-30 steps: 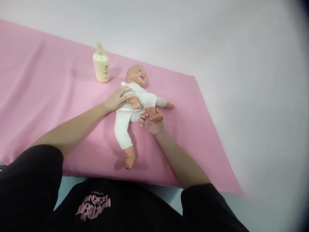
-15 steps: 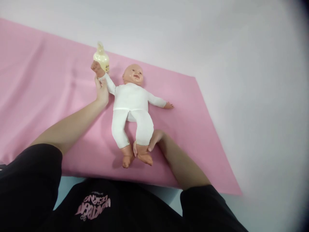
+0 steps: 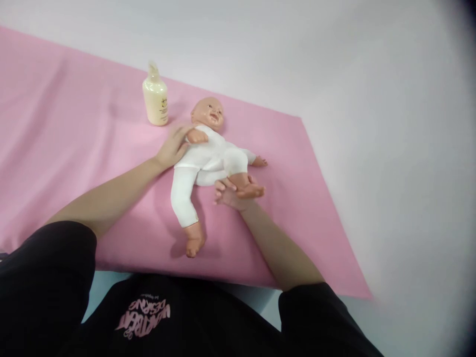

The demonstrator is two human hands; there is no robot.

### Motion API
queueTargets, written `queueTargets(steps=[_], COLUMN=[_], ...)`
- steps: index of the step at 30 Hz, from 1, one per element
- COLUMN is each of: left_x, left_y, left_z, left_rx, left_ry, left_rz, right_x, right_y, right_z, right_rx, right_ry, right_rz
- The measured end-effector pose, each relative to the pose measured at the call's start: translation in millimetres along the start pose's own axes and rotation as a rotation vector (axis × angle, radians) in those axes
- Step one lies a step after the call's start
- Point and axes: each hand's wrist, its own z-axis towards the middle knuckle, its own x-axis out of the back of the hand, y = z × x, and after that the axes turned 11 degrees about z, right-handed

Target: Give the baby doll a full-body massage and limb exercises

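A baby doll [image 3: 204, 154] with a bald head and a white cloth body lies on its back on the pink mat. My left hand [image 3: 174, 148] is closed around the doll's arm on the left side, which is folded over its chest so that the small fist [image 3: 197, 136] rests there. Part of my fingers is hidden behind that arm. My right hand [image 3: 231, 194] holds the doll's other-side leg [image 3: 236, 162] from below at the ankle, with the knee bent up towards the belly. The left-side leg [image 3: 184, 198] lies stretched towards me.
A pale yellow pump bottle [image 3: 155, 101] stands upright on the mat, left of the doll's head. The pink mat [image 3: 297, 213] covers the table and shows folds at the left. A whitish surface [image 3: 401, 173] lies beyond its far and right edges.
My left hand has brought the doll's arm from stretched out beside the bottle to across the chest. My right hand has raised the held leg, bending it towards the belly.
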Motion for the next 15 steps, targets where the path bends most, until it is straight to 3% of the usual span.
queueTargets(steps=[4, 8, 11, 15], left_x=[1.9, 2.1, 0.2, -4.2], left_y=[12, 13, 9, -8], left_z=[5, 6, 3, 1], left_rx=[-0.197, -0.196, -0.061, 0.278], left_ry=[-0.123, -0.132, -0.048, 0.23], left_rz=[0.022, -0.003, -0.092, -0.269], right_x=[-7, -9, -7, -6], right_y=[-7, -7, -5, 2], right_z=[3, 5, 4, 2], right_rx=[0.187, 0.213, 0.174, 0.018], right_ry=[0.32, 0.417, 0.352, 0.207], right_rz=[-0.03, -0.06, -0.091, -0.221])
